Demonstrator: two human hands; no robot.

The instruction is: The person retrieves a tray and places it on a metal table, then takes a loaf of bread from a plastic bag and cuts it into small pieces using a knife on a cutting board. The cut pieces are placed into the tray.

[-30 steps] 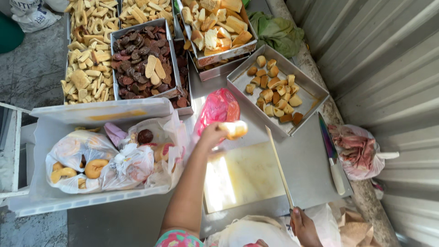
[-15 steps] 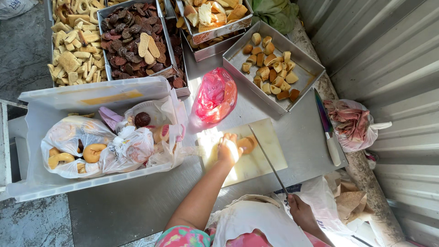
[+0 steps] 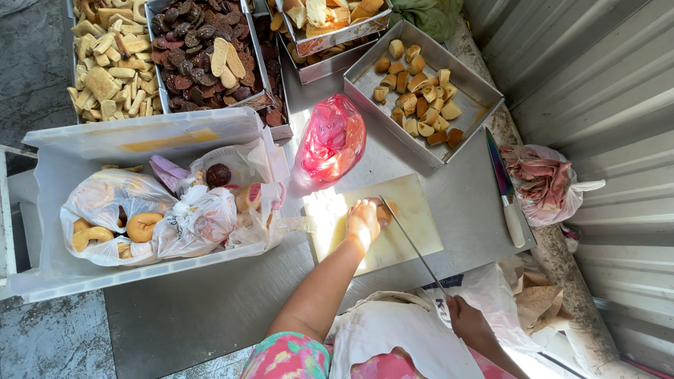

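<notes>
The left hand (image 3: 363,221) presses a small golden-brown bread roll (image 3: 385,209) onto the pale yellow plastic cutting board (image 3: 414,224), fingers curled over it. The right hand (image 3: 469,321) has its fingers closed round the handle of a long thin-bladed knife (image 3: 411,242), whose blade slants to the roll. A square steel tray (image 3: 484,95) beyond holds cut golden bread chunks. Further trays carry pale rusk sticks (image 3: 105,70) and dark brown biscuits (image 3: 193,42). A white plastic crate (image 3: 49,203) holds clear bags of ring-shaped pastries (image 3: 140,224). All sit on a grey steel bench (image 3: 210,309) beside a corrugated metal wall (image 3: 597,84). A knotted red plastic bag (image 3: 331,137) lies between crate and tray; a second green-bladed knife (image 3: 507,189) rests right.
</notes>
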